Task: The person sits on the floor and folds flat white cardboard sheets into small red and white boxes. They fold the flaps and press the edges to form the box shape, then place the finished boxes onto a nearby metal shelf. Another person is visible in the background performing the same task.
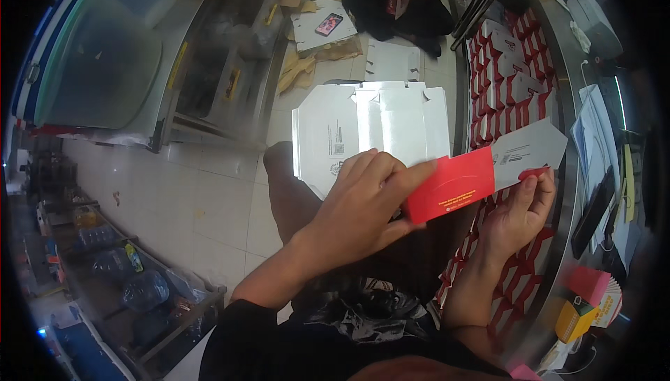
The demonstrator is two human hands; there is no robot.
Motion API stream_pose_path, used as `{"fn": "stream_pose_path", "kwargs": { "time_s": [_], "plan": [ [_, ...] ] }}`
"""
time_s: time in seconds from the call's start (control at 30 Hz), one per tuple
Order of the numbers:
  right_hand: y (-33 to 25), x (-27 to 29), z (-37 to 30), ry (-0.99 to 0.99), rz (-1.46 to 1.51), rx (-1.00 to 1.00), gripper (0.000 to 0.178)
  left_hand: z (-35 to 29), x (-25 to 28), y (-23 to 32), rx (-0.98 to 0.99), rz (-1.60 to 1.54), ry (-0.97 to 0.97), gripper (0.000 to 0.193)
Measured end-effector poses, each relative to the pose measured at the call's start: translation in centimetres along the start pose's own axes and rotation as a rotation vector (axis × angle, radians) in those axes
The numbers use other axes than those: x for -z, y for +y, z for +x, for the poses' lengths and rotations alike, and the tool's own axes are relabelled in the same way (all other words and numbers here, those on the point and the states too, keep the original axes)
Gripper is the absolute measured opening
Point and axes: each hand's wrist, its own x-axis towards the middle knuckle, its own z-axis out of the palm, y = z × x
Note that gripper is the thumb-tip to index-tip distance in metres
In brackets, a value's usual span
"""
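Both my hands hold a partly folded carton point(450, 187), red on its near panel, with a pale grey-white flap angled out to the right. My left hand point(366, 196) grips the red panel's left end, thumb below and fingers over the top edge. At the other end, my right hand point(522, 215) pinches a small red tab at the bottom of the pale flap between thumb and fingers. Just beyond my left hand lie flat white carton blanks point(408, 126), pale side up with creases and cut edges; my hands and the held carton cover their near part.
Rows of folded red-and-white cartons point(499, 81) line my right side beside a metal-edged table point(562, 46). Ahead, another person point(401, 4) sits cross-legged with a red carton. A phone point(329, 24) rests on a white board point(307, 32). Shelving point(230, 67) and plastic bottles point(145, 290) stand left.
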Motion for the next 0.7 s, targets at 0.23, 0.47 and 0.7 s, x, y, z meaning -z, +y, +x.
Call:
{"fn": "stream_pose_path", "kwargs": {
  "time_s": [0.23,0.47,0.7],
  "plan": [
    [-2.3,-1.1,-1.3,-0.573,-0.074,0.058,0.038,0.2,0.6,-1.4,-0.114,-0.072,0.012,0.065],
    [-1.5,-2.0,-2.8,-0.364,-0.133,-0.138,0.037,-0.7,0.5,-1.8,-0.136,-0.057,0.060,0.059],
    [-2.6,-3.5,-2.9,-0.527,-0.148,0.076,0.035,-0.6,1.0,-2.1,-0.175,-0.048,0.099,0.056]
  ]
}}
